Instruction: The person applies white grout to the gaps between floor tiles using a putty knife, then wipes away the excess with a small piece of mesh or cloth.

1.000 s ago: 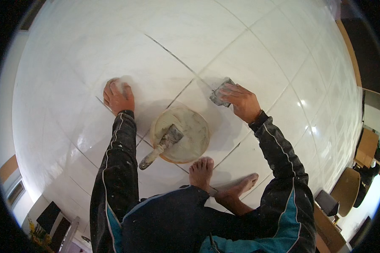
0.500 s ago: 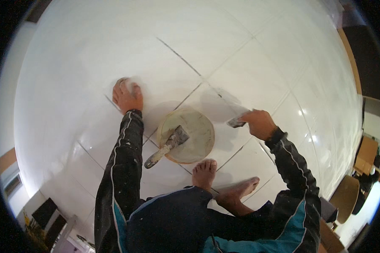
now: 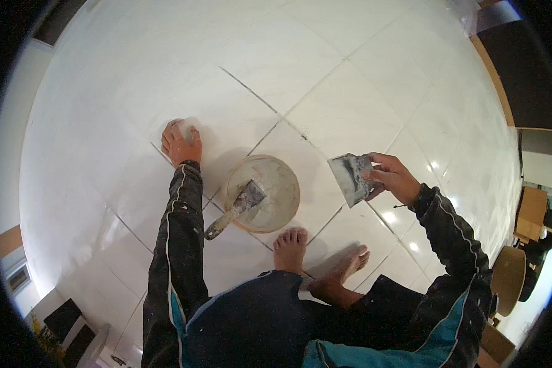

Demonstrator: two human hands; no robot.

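Flat spreader clamped in the right grip, its broad free edge facing left toward the round tub.
The spreader lies directly left of the right grip, its free edge slanting downward and rightward, apart from the tub with tiled floor between; the right hand is the nearer. The putty knife leans across the tub's lower-left rim, long axis rising rightward from handle to blade, and is untouched. The left grip curls at a pale item; whether it is closed on it cannot be determined.
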